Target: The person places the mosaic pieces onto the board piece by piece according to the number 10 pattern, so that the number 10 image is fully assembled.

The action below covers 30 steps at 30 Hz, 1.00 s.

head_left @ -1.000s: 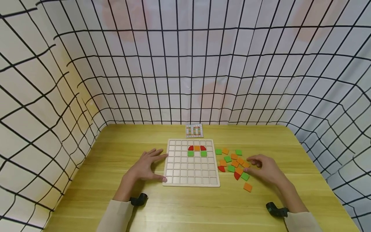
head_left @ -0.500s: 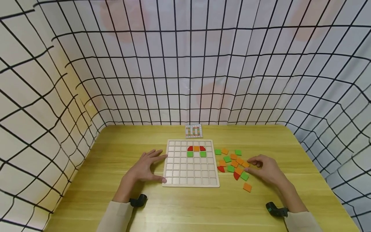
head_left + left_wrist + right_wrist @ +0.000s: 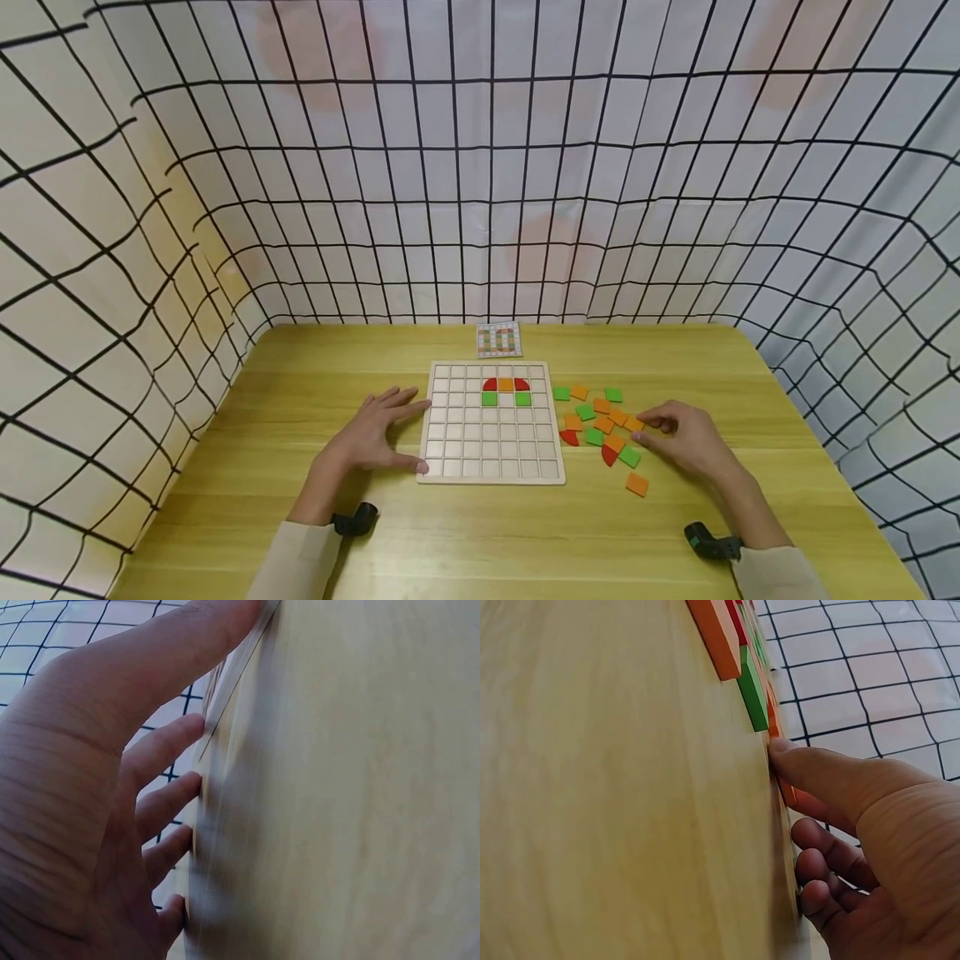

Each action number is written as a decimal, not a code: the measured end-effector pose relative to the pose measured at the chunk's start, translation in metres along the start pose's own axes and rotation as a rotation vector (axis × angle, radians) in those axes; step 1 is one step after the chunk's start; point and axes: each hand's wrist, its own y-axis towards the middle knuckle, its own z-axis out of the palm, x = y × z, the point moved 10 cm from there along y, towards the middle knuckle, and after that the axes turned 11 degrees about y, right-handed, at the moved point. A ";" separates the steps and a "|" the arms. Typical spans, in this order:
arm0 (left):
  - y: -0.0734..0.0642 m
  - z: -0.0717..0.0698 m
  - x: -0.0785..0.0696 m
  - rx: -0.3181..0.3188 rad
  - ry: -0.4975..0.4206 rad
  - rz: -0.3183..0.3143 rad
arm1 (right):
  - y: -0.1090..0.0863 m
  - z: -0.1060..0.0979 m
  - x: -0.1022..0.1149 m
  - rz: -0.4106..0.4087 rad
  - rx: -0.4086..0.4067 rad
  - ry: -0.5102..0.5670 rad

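Only the head view shifts slightly since the earlier frame; hands, board and tiles keep their places. Right hand [image 3: 686,435]: thumb and forefinger pinching an orange tile [image 3: 633,423] at the right edge of the loose tiles [image 3: 593,436]. Tile: square, about as long as wide, edges askew to the board; whether quite flat, cannot tell. Left hand [image 3: 372,432]: fingers spread, thumb and forefinger touching the left edge of the board [image 3: 495,442]. Board: gridded, near square, sides running away from the person; far part bearing two red quarter-rounds [image 3: 490,385], curves outward, an orange square [image 3: 506,384] between, a green square [image 3: 489,399] nearer below each. Card [image 3: 498,340]: beyond the board, slightly turned. Table [image 3: 450,542]: yellowish wood, grain running left to right. Cloth [image 3: 513,175]: white, black-gridded, at back and both sides.
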 end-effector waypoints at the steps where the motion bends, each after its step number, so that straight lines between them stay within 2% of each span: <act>1: 0.000 0.000 0.000 0.001 0.000 0.000 | 0.000 0.000 0.000 0.004 0.000 0.006; 9: 0.000 -0.003 -0.001 0.007 -0.002 -0.003 | 0.004 -0.003 0.000 0.038 0.000 0.031; 17: 0.000 -0.004 -0.002 0.001 -0.003 0.002 | 0.011 -0.003 0.006 0.026 0.005 0.013; 24: 0.000 -0.003 -0.002 0.001 -0.007 0.003 | 0.019 0.008 0.024 -0.016 0.028 0.044; 30: 0.000 -0.002 -0.003 0.007 -0.009 0.004 | 0.034 0.023 0.046 -0.048 0.032 0.043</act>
